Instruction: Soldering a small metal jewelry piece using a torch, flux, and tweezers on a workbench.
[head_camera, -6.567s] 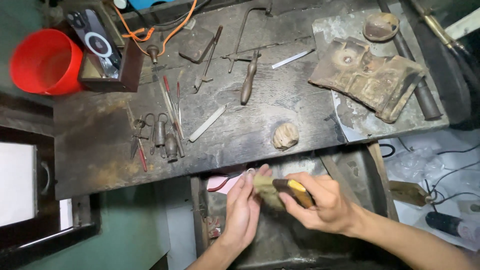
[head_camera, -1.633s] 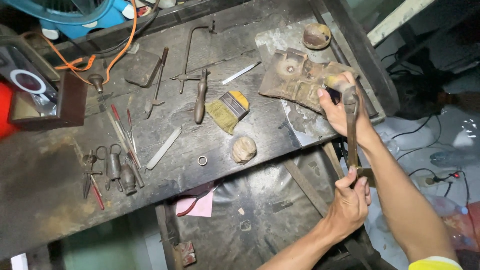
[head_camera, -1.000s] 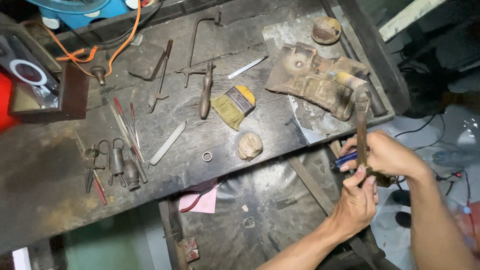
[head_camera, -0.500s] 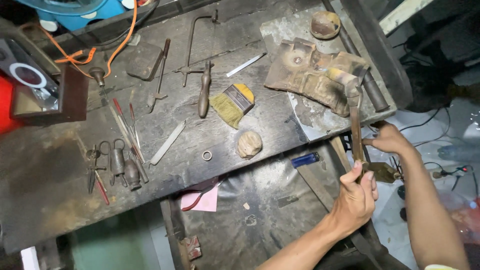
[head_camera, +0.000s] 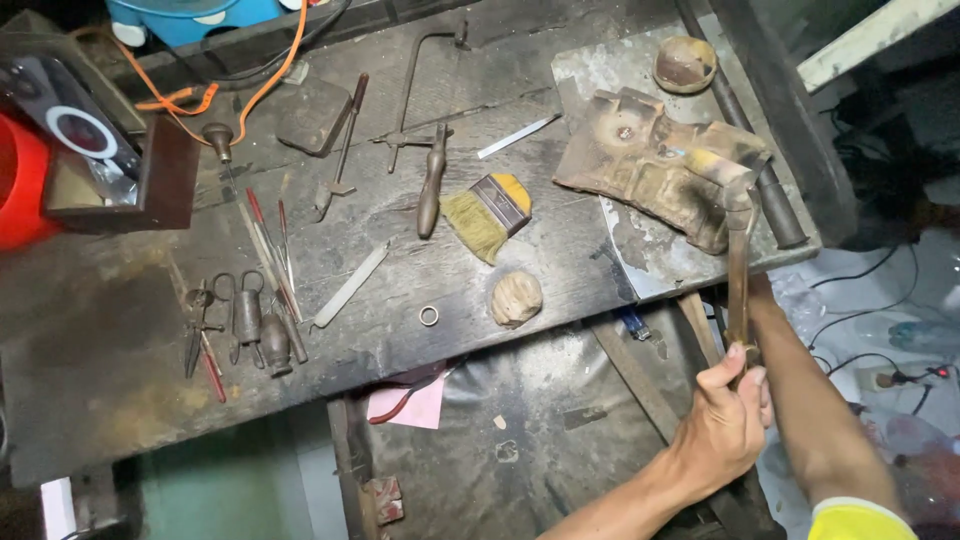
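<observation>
Right hand gone behind the bench — left hand (head_camera: 725, 425) alone grips one lever (head_camera: 738, 275).

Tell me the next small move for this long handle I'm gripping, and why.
Probably pull the rusty handle a short way toward you, slowly. Your left hand grips only its lower end, its top joins the rusty fixture at the bench corner, and your right hand is hidden beneath the bench edge.

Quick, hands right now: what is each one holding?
Left hand: closed around the lower end of the long crank handle.
Right hand: hidden; only its forearm shows behind the left hand, so its grip cannot be told.
</observation>
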